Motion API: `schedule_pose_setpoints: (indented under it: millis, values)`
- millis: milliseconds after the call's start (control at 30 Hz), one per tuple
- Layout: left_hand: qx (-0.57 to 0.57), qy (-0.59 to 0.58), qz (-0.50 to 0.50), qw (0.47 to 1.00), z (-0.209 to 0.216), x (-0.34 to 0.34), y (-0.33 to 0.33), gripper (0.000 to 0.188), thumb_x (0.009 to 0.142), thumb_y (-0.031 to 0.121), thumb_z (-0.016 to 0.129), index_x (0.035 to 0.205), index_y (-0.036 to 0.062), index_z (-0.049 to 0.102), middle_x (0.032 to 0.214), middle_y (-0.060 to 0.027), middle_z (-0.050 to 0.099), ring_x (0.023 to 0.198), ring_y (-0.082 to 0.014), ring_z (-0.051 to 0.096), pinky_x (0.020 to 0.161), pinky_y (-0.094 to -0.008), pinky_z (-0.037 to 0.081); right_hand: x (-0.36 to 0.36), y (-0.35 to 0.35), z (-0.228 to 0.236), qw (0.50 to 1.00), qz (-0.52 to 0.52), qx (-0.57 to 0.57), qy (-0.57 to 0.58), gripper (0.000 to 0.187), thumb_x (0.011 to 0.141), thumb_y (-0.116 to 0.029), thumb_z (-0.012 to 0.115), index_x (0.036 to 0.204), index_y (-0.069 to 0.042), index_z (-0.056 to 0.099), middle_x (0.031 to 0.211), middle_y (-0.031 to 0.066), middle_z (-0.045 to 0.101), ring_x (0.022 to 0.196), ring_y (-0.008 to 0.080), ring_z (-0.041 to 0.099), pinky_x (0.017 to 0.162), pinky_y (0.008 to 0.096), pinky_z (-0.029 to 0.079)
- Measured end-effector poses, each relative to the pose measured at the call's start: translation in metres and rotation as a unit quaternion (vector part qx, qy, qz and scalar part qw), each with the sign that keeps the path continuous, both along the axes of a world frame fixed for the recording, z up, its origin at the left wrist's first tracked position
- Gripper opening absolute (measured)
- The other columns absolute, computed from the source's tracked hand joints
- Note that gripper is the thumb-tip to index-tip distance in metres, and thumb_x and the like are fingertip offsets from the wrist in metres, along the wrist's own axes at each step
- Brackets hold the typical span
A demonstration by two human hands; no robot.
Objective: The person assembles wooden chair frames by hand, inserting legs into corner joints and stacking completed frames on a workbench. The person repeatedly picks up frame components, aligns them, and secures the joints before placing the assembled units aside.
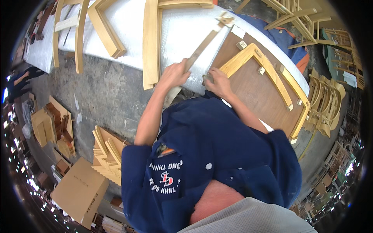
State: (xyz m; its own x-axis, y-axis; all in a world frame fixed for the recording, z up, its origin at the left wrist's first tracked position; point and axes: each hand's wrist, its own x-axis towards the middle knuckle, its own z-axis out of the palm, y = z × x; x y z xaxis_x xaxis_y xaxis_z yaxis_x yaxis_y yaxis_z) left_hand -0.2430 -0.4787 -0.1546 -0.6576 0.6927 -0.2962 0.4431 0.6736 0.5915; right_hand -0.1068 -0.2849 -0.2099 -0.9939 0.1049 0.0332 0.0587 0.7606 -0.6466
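Note:
My left hand grips a long, thin wooden slat that lies slanted across the white-covered bench. The slat's lower end pokes out below that hand, past the bench edge. My right hand is closed on a small grey block right beside the slat, at the near corner of a brown board. On that board lies a pale wooden frame with small wood blocks around it. My blue shirt fills the lower middle of the view.
Other pale wooden frames lie on the bench to the left. Stacked chair parts stand on the right. On the concrete floor at the left are a cardboard box, a pile of notched wood pieces and small offcuts.

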Motion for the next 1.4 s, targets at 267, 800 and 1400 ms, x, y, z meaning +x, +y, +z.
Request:
schedule_pose_setpoints:
  millis: [267,800,1400]
  values:
    - [-0.024,0.037,0.022,0.999,-0.108,0.015,0.104,0.04,0.081,0.023,0.065,0.111,-0.0023,0.059,0.117,-0.0258,0.06,0.105,-0.0401,0.062,0.085,-0.0459,0.053,0.028,0.031,0.012,0.989,-0.118,-0.093,0.0,0.036,0.089,-0.02,0.068,0.118,0.001,0.062,0.115,0.0157,0.066,0.107,0.0262,0.064,0.092,0.0369,0.05]
    - [0.115,-0.087,0.431,0.891,-0.047,0.002,-0.16,0.091,0.076,0.049,0.078,0.142,-0.0031,0.044,0.142,-0.0268,0.046,0.13,-0.0357,0.048,0.104,-0.0458,0.044,-0.214,-0.003,-0.02,0.994,-0.003,0.091,-0.059,0.062,0.086,-0.046,0.065,0.129,-0.002,0.058,0.129,0.0224,0.057,0.121,0.0363,0.054,0.1,0.0516,0.041]
    - [0.302,-0.423,0.309,0.796,-0.089,-0.041,-0.168,0.09,0.08,0.03,0.081,0.148,-0.0009,0.03,0.132,-0.0129,0.055,0.119,-0.0197,0.055,0.1,-0.0334,0.047,-0.33,-0.139,-0.076,0.809,-0.122,-0.555,-0.147,0.094,0.087,-0.056,0.064,0.142,0.012,0.029,0.135,0.0241,0.05,0.122,0.0304,0.053,0.105,0.0366,0.042]
